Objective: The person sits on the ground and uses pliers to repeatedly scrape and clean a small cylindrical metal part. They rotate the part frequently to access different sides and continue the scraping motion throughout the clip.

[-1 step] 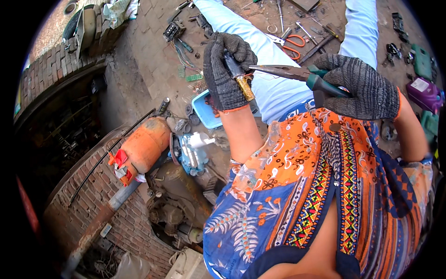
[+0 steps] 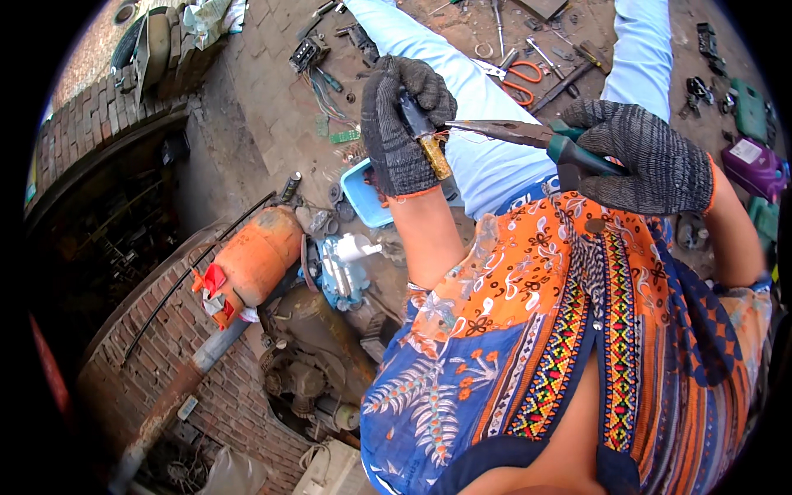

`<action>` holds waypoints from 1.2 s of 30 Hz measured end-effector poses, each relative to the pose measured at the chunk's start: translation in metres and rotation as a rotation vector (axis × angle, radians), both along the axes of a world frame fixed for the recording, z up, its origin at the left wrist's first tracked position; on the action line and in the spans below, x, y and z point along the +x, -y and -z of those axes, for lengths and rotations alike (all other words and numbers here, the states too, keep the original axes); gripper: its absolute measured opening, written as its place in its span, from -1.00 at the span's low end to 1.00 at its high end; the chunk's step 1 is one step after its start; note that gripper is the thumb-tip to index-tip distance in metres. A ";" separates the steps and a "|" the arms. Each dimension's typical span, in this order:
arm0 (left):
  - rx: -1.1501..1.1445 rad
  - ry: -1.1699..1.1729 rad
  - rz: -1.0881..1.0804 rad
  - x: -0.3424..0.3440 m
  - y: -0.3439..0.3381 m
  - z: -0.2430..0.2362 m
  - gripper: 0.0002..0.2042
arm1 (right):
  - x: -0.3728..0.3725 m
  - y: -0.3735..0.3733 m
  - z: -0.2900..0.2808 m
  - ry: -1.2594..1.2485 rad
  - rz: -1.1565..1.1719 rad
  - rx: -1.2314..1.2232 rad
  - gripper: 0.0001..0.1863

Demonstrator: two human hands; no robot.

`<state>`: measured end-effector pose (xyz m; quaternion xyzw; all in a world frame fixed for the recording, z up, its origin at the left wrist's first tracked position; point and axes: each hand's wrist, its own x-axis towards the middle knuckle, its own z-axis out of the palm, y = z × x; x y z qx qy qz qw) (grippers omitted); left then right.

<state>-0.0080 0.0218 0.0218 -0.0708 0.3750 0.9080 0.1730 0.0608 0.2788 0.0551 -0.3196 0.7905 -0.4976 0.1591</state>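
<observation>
1. By the left hand [image 2: 408, 124], covered in a dark grey knitted glove with an orange cuff edge, a slim cylindrical part [image 2: 434, 155] with a dark upper body and a gold-brown lower end is gripped in curled fingers, above the light-blue trouser leg [image 2: 474, 161].
2. By the right hand [image 2: 648, 153], gloved alike, long-nosed metal pliers [image 2: 528, 134] with dark green handles are gripped; their narrow tips are held at the part's side, where fine coppery wire is seen. Whether wire is pinched cannot be told.
3. Behind the left wrist, a light-blue rectangular plastic basin [image 2: 354, 196] is partly hidden; dark reddish-brown pieces are held in it, too small to be identified.
4. Near the basin, a white plastic bottle [image 2: 357, 247] is seen beside a bluish translucent plastic bag [image 2: 346, 285], in which pale elongated items are visible.
5. Farther left, an orange metal gas cylinder [image 2: 260, 256] is placed near brickwork.
6. At far right, a purple plastic jug [image 2: 757, 169] with a white label is seen just below a green plastic case [image 2: 749, 109]; their contents cannot be seen.
</observation>
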 end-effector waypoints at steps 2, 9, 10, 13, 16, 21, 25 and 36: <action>-0.057 -0.038 0.037 0.000 0.003 0.001 -0.72 | -0.001 -0.003 0.001 0.110 -0.045 0.036 -0.71; -0.065 -0.122 0.169 0.001 0.008 -0.010 -0.73 | -0.004 -0.004 -0.006 0.177 -0.071 0.024 -0.75; -0.055 -0.140 0.177 0.001 0.008 -0.010 -0.73 | -0.004 -0.006 -0.004 0.168 -0.081 0.036 -0.75; -0.120 -0.121 0.169 0.003 0.007 -0.010 -0.73 | -0.004 -0.011 0.000 0.142 -0.087 0.042 -0.75; -0.123 -0.100 0.158 0.004 0.005 -0.008 -0.72 | -0.005 -0.008 -0.004 0.148 -0.080 0.022 -0.76; -0.274 -0.109 0.186 0.007 0.007 -0.012 -0.70 | -0.006 -0.007 -0.003 0.133 -0.092 0.019 -0.77; -0.309 -0.112 0.184 0.004 0.003 -0.014 -0.69 | -0.009 -0.007 -0.006 0.141 -0.135 0.001 -0.76; -0.441 -0.097 0.160 0.008 0.009 -0.004 -0.70 | -0.011 -0.005 -0.003 0.254 -0.194 0.119 -0.73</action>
